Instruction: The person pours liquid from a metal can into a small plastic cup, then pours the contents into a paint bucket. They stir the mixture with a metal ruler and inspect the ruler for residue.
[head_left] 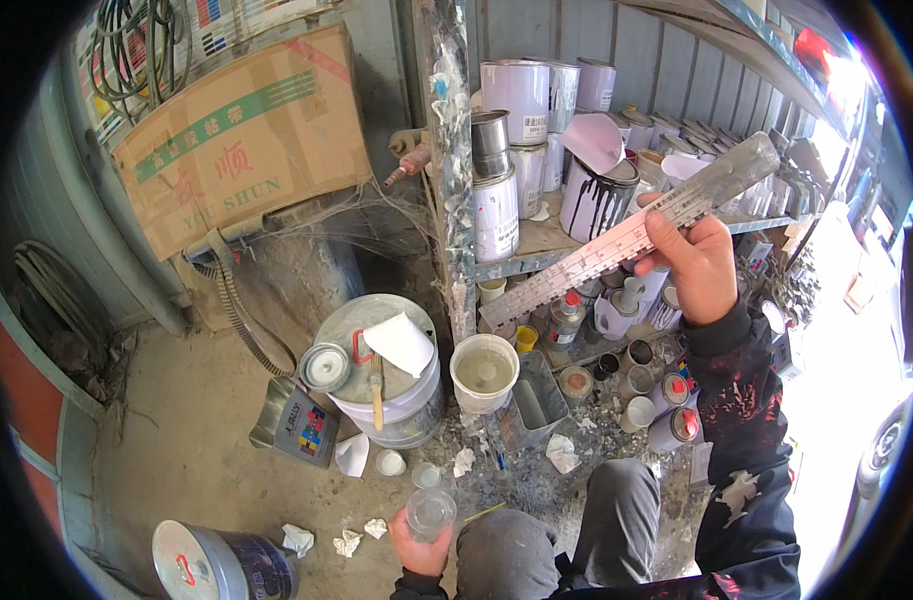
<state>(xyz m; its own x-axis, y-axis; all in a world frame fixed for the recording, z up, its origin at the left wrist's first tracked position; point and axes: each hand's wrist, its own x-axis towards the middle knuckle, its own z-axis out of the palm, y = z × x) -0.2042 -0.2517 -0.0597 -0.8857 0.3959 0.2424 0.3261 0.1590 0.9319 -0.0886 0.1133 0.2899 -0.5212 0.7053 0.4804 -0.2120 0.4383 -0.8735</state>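
Note:
My right hand (pixel 691 260) is raised at the paint shelf and grips a long, flat paint-mixing ruler (pixel 586 258) with printed scales. The ruler slants from lower left to upper right, its upper end smeared grey. Low down near my knee, my left hand (pixel 421 545) is wrapped round a clear plastic cup (pixel 431 510). No contents can be made out in the cup. Beneath the ruler's lower end stands a white bucket (pixel 484 374) holding a cloudy liquid. A black-streaked paint can (pixel 596 200) sits on the shelf behind the ruler.
A large drum (pixel 416 400) on the left carries a paintbrush (pixel 377 392), a round tin (pixel 326 368) and white paper (pixel 398 345). Paint cans (pixel 516 100) crowd the shelf (pixel 516 262). Smaller cans (pixel 668 430), a rectangular tin (pixel 294 422) and crumpled paper (pixel 562 453) lie around the floor.

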